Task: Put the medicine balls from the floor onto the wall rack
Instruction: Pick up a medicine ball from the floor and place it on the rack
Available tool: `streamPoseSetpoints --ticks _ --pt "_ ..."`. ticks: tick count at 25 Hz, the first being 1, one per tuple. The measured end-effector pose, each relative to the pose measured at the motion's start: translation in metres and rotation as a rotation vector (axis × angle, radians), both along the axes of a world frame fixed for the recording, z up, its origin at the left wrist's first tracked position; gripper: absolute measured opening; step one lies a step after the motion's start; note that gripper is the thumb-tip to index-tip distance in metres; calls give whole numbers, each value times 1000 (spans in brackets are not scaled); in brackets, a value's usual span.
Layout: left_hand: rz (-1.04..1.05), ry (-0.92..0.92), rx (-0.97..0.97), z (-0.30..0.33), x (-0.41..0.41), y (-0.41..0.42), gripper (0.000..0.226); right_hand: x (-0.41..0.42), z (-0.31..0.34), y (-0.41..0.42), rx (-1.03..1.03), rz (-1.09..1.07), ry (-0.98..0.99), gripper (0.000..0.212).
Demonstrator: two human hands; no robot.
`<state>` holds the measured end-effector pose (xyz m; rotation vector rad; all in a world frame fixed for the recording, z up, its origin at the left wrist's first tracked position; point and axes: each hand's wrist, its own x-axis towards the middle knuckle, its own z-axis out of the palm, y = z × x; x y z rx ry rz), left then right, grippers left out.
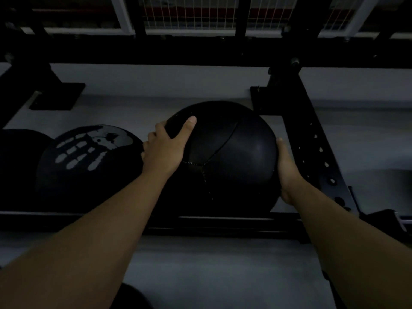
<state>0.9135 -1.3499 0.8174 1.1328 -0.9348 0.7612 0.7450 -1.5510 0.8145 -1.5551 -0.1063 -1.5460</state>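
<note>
Between left hand (165,148) and right hand (286,170) sits the medicine ball (231,152).

Leftmost ball (15,157) cut by edge

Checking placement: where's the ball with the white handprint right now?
In the head view, the handprint ball sits on the rack's front rail, left of centre, right beside the plain black ball that the left hand and right hand grip.
</note>
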Motion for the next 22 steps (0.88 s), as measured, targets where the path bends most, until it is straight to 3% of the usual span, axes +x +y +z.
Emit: streamPoseSetpoints --ticks 6,9,14,16,22 --pt "-234 9 26 -7 -15 23 98 -35 -15 28 3 67 17 57" --pt "-367 43 -89 -14 -35 37 90 -55 -14 45 23 13 0 80" --pt "-610 153 -22 -15 -69 78 132 -85 -3 81 16 -11 -39 100" --pt "-682 177 -28 -19 -79 90 136 -97 -7 97 -34 52 -62 94" --pt "-640 147 -212 -59 -112 111 109 -130 -39 129 -20 61 -167 82"
